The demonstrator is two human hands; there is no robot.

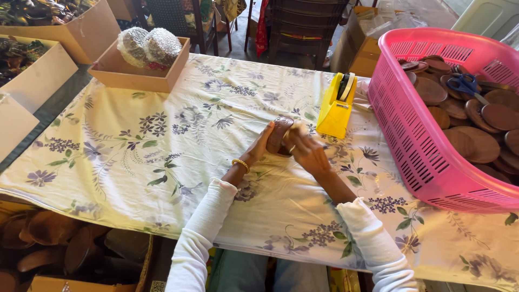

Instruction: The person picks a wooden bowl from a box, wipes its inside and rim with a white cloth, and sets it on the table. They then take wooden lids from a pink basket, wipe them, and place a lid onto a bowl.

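- Left hand: fingers curled against the left side of a brown wooden disc; thumb pointing up along its edge; gold bangle on the wrist; white sleeve to the forearm
- Right hand: fingers closed on the right side of the same disc, just beside the left hand; how tight the grip is cannot be told, as the back of the hand hides the fingertips
- Wooden disc: held on edge between both hands, its lower rim at or just above the flowered tablecloth; middle of the table, just left of the tape dispenser
- Yellow tape dispenser: stands upright on the cloth, near the right hand, not touching it
- Pink plastic basket: at the table's right end; holds many flat brown wooden discs, with blue-handled scissors lying on top
- Cardboard tray: far left of the cloth; two wrapped round bundles inside, side by side
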